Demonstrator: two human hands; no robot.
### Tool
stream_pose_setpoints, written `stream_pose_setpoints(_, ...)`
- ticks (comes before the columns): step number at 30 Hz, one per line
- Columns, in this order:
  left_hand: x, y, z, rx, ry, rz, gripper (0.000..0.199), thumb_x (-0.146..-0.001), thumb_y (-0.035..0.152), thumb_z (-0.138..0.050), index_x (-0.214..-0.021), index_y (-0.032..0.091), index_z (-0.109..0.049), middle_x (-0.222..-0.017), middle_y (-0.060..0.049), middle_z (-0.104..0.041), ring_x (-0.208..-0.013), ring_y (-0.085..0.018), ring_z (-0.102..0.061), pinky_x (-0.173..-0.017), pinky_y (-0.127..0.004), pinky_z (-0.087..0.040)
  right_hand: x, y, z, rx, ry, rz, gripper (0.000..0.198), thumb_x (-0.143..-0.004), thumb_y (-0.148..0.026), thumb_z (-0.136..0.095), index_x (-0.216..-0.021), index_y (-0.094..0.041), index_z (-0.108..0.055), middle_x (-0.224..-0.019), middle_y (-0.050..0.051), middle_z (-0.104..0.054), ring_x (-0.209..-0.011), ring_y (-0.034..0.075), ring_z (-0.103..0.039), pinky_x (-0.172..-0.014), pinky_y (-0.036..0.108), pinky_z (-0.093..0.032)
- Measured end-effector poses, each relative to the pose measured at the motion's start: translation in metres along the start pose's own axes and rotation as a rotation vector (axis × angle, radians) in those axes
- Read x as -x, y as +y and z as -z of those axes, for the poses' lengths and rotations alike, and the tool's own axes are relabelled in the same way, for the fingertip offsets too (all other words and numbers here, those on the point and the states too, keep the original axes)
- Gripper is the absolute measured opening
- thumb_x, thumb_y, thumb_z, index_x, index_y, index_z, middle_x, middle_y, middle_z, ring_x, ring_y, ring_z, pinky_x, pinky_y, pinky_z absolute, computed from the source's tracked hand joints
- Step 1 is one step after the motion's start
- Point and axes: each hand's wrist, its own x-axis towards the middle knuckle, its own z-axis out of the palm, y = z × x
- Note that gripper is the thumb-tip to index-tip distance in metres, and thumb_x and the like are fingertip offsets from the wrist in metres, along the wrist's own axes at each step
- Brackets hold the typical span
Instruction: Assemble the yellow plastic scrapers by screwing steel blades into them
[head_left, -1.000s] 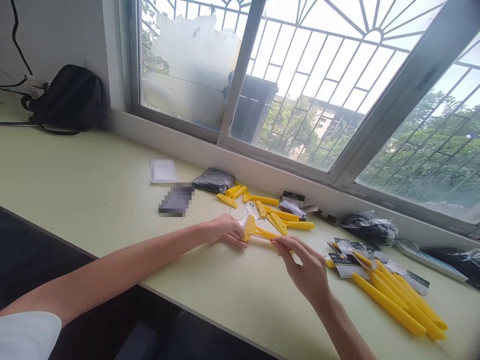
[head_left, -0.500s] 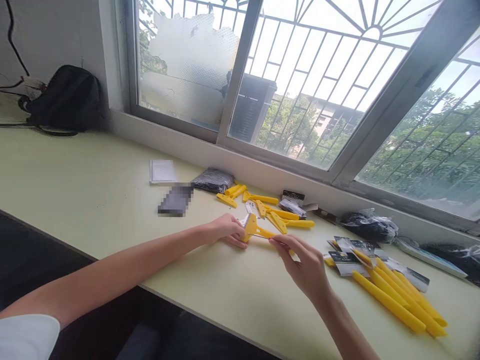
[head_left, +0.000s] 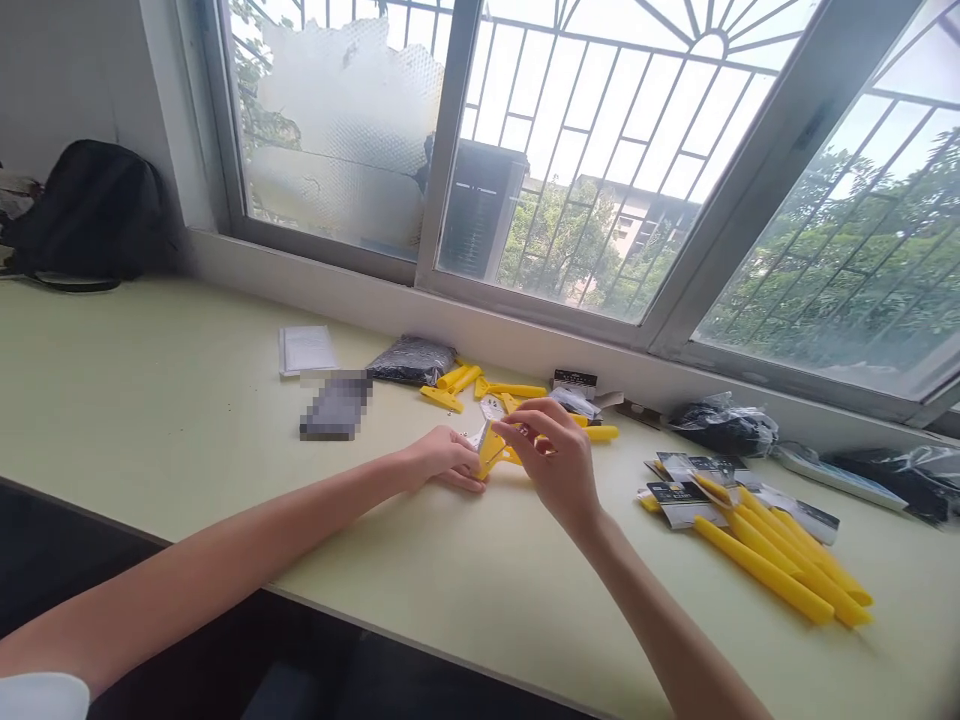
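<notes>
My left hand [head_left: 447, 460] is closed on the head of a yellow scraper [head_left: 489, 447], holding it just above the table. Its fingers wrap the near side of the head, where a grey blade edge shows. My right hand [head_left: 553, 455] pinches a thin metal rod [head_left: 494, 462] that slants down to the scraper head; whether it is a hex key or a small screwdriver I cannot tell. The right hand hides much of the scraper's handle. Just beyond lie more yellow scrapers [head_left: 517, 390] and a small clear bag with tiny screws [head_left: 493, 407].
On the table [head_left: 187, 420], a pile of yellow handles [head_left: 780, 565] with black-and-white cards [head_left: 679, 500] lies at right. A black plastic package [head_left: 412, 360], a white packet [head_left: 307, 349] and a blurred dark item [head_left: 335, 405] lie behind. Plastic-wrapped black bundles [head_left: 724, 427] line the windowsill; a black backpack [head_left: 94, 215] stands left.
My right hand has moved left and up over the scraper, and the rod now points more steeply down at its head. The left hand keeps its hold. The view has shifted slightly right.
</notes>
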Motion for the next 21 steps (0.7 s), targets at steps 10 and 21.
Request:
stream_pose_setpoints(10,-0.001,0.002,0.0,-0.022,0.004,0.015,0.02,-0.061,0.024,-0.084,-0.067,0.015,-0.066,-0.079,-0.007,-0.074,-0.095,-0.03,-0.079,-0.093,-0.032,-0.063,0.012,-0.001,-0.002,-0.415,-0.126,-0.151,0.035,-0.099,-0.051,-0.06,-0.116,-0.022,-0.069,-0.088,0.004,-0.071,-0.047,0.011,-0.057,-0.043,0.027,-0.048)
stream_pose_setpoints(21,0.001,0.003,-0.002,-0.026,0.011,0.019,0.022,-0.06,0.024,-0.083,-0.063,0.017,-0.063,-0.074,-0.005,-0.071,-0.096,-0.03,-0.078,-0.092,-0.031,-0.063,0.011,0.0,-0.001,-0.502,-0.052,-0.198,0.03,-0.086,-0.046,-0.08,-0.098,-0.022,-0.067,-0.083,0.001,-0.069,-0.054,0.013,-0.066,-0.042,0.025,-0.052)
